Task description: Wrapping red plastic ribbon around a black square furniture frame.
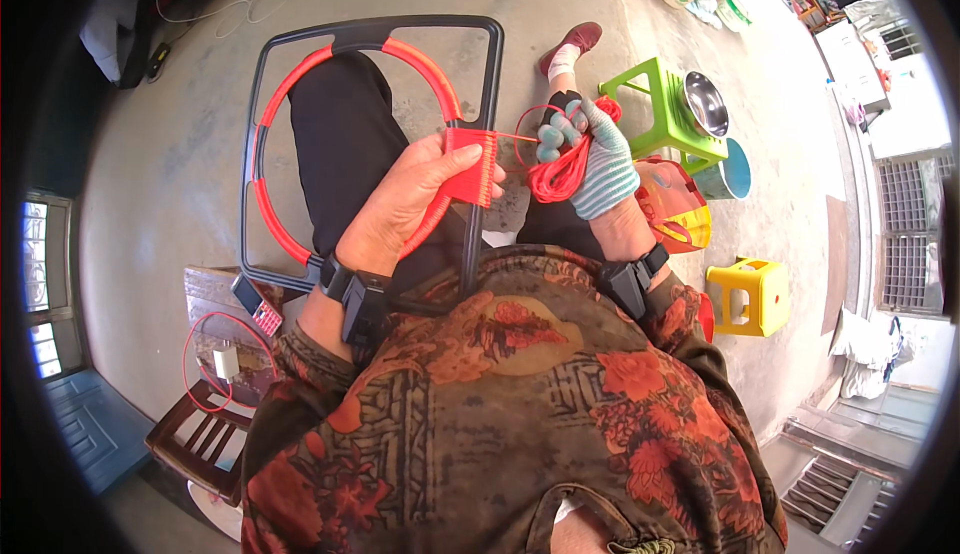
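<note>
A black tubular frame [494,74] lies over my lap, with a ring [280,219] inside it that is partly wrapped in red cord. My bare left hand [400,189] is closed on the flat red cord wrapping [468,169] at the frame's right side, thumb on top. To its right, my right hand [605,174], in a striped pale blue glove, grips a looped hank of red cord [560,177]. A taut strand runs from the hank to the wrapping, and another loop curves above it. The glove and hank hide part of the fingers.
At the right stand a green stool [662,119] with a metal bowl [706,104], a blue bucket [730,172], a red and yellow bag [675,204] and a yellow stool [757,299]. Near my left elbow, a phone [262,309] and white charger [226,360] lie on wooden furniture [215,289].
</note>
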Demonstrator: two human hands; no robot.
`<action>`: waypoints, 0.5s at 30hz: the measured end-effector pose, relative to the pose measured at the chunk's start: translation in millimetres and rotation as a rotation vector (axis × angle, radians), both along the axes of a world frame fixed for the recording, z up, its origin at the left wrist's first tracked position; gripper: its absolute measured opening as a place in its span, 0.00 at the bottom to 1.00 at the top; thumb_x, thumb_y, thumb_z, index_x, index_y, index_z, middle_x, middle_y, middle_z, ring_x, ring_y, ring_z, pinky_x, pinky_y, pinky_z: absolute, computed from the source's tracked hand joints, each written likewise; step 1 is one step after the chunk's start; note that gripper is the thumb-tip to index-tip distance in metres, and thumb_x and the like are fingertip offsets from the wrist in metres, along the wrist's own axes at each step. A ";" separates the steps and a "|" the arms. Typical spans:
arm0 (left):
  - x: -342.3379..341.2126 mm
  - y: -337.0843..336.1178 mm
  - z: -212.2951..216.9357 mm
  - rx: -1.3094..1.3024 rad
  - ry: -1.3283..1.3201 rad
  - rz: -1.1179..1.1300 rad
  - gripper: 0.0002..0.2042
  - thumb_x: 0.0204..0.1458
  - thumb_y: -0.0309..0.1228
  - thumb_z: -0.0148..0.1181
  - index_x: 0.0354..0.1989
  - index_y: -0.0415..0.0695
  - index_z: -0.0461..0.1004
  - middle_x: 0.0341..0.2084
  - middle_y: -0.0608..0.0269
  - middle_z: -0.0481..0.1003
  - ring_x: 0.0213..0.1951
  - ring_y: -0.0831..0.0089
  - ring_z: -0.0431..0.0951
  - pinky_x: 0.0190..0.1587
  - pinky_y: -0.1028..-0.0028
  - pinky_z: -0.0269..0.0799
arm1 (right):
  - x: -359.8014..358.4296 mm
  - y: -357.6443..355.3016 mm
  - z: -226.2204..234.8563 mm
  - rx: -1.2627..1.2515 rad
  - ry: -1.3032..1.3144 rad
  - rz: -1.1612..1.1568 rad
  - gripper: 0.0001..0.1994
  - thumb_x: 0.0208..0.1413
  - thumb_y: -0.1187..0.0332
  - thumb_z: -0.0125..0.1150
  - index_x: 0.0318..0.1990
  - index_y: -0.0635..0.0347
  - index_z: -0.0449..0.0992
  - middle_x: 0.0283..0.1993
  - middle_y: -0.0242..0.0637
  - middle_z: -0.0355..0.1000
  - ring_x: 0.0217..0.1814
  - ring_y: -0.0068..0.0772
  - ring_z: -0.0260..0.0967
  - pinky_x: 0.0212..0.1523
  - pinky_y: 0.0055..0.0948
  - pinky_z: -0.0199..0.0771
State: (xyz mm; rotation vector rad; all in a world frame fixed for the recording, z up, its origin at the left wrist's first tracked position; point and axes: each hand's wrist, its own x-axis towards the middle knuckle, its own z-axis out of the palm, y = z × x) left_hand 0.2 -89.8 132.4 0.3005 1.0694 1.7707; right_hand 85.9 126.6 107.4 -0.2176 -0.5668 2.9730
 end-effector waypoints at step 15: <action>-3.5 3.3 -10.1 0.078 -0.116 0.246 0.23 0.62 0.46 0.45 0.50 0.35 0.67 0.38 0.57 0.76 0.40 0.72 0.77 0.43 0.73 0.74 | -12.7 17.3 49.3 1.997 -0.563 -0.250 0.13 0.52 0.61 0.60 0.39 0.59 0.71 0.28 0.38 0.73 0.30 0.38 0.73 0.31 0.33 0.73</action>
